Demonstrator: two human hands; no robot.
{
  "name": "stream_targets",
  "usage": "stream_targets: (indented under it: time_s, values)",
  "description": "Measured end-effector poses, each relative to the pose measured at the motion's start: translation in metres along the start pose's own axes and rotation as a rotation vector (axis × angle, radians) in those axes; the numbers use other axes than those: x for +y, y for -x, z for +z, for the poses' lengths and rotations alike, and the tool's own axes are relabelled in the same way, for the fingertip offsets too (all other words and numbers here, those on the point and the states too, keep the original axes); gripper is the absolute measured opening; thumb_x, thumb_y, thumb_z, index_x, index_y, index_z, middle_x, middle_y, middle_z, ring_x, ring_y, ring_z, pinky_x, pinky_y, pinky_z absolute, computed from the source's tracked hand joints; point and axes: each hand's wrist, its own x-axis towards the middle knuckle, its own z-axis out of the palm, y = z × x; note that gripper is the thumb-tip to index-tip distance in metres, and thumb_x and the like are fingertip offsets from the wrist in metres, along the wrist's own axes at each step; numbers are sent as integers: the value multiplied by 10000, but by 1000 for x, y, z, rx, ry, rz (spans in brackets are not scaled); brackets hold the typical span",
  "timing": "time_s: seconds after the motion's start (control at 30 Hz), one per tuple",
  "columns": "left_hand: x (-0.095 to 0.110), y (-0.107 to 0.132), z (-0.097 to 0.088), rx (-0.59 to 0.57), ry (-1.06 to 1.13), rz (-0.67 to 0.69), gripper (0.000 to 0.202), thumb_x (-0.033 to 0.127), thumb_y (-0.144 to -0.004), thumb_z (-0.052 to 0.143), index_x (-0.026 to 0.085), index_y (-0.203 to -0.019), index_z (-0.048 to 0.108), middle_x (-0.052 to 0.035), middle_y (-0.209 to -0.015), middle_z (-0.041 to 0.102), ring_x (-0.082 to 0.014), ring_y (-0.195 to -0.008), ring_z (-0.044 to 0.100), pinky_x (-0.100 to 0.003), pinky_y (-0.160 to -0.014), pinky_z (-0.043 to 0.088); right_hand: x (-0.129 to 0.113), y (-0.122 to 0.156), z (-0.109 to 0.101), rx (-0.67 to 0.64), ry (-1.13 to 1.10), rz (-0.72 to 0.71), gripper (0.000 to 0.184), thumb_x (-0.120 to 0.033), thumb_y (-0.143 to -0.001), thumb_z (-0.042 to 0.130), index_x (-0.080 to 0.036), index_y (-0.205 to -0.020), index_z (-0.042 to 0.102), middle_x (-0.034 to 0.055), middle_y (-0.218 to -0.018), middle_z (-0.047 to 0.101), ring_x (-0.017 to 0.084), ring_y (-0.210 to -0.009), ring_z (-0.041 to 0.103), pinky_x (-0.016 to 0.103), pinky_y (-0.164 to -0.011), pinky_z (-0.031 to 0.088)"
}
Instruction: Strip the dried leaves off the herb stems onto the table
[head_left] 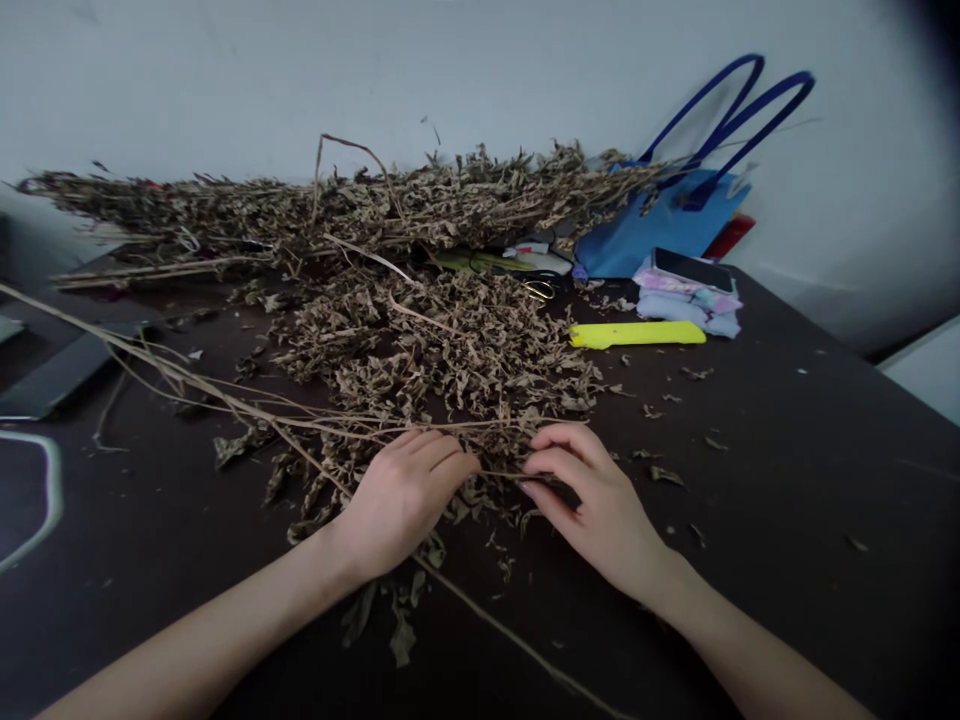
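Observation:
A heap of dried brown leaves (450, 345) lies in the middle of the dark table (787, 480). Behind it, long dried leafy stalks (337, 205) are stacked against the wall. My left hand (401, 495) is curled over a thin dried stem (300, 420) that runs off to the left. My right hand (589, 495) pinches the same stem's end near the heap's front edge. Both hands rest close together on the table among loose leaves.
A blue bag with loop handles (667, 215) stands at the back right, next to folded cloth with a phone on it (686, 290). A yellow strip (637, 333) lies in front of it. Scissors (536, 288) sit near the stalks. A dark flat device (56, 375) lies at the left.

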Motion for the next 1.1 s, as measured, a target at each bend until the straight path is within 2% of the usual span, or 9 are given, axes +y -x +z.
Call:
stream_targets:
  time_s: [0.4,0.7,0.9,1.1]
  values:
    - [1,-2,-2,0,10,-7,167,133,-888,427,146,-928,589,-43,-792,596,-159,-758,555,-308,-715,461,4,0,-2,30,35,11,92,-115,-824,511,-199,-790,528,51,-887,509,189,-865,518,359,-775,444]
    - [2,-2,-2,8,8,-12,149,145,-893,437,146,-907,585,-40,-789,598,-161,-742,549,-315,-704,459,6,-3,-8,-60,16,27,94,-127,-820,544,-201,-765,525,39,-853,535,182,-842,525,332,-749,447]
    - [1,-1,-1,0,8,-17,145,128,-879,446,153,-917,584,-40,-797,597,-160,-758,555,-310,-714,458,5,-5,-11,-75,-19,-1,94,-134,-839,525,-204,-776,522,37,-819,557,181,-819,516,329,-721,436]
    - [1,-2,-1,-7,1,-12,147,122,-872,450,155,-909,588,-39,-783,593,-157,-750,555,-303,-713,460,8,-5,-10,-85,41,15,132,-148,-823,544,-205,-723,479,31,-770,551,188,-792,497,328,-693,421]
